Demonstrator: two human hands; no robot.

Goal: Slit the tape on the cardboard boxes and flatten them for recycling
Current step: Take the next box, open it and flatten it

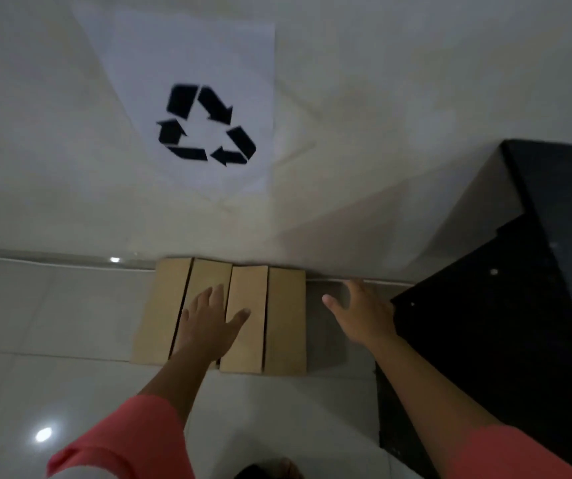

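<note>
Tan flattened cardboard panels (284, 316), four long strips side by side, lie on the glossy white tiled floor (52, 323). Their long axes run from the person towards the cream wall, with the far ends at its foot. The left hand (208, 318) rests flat on the middle strips, fingers spread. The right hand (364, 312) hangs open beside them, holding nothing, near a black glossy cabinet (519, 305). Above is a white paper sheet with a black recycling symbol (236, 57).
</note>
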